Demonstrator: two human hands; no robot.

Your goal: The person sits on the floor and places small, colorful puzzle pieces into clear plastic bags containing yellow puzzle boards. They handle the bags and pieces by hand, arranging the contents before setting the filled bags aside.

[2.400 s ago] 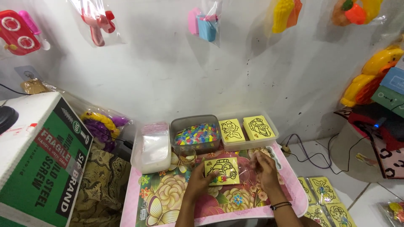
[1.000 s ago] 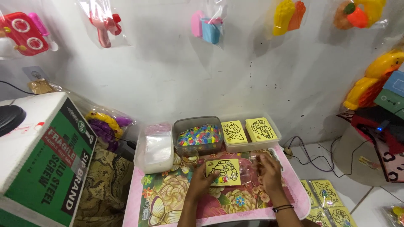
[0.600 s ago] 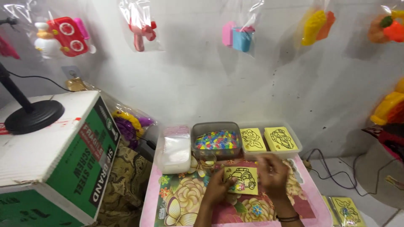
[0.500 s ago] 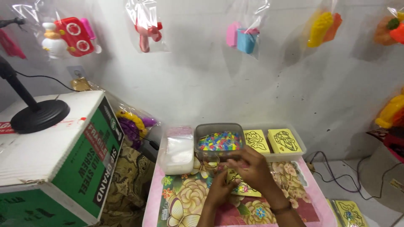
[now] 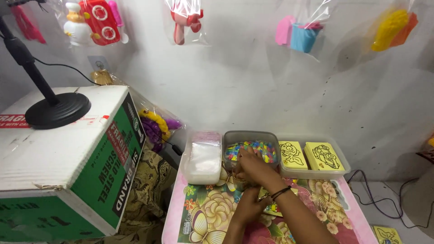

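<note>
A person's right hand (image 5: 251, 165) reaches over the near rim of a clear tub (image 5: 249, 136) filled with small multicoloured pieces (image 5: 260, 149), fingers curled, its grasp impossible to make out, while the left hand (image 5: 248, 204) rests flat on a yellow picture card (image 5: 271, 208) on the floral table mat (image 5: 212, 212). Left of the tub lies a stack of clear plastic bags (image 5: 203, 158); to its right, a tray (image 5: 337, 171) holds two piles of yellow cards (image 5: 312, 155)
</note>
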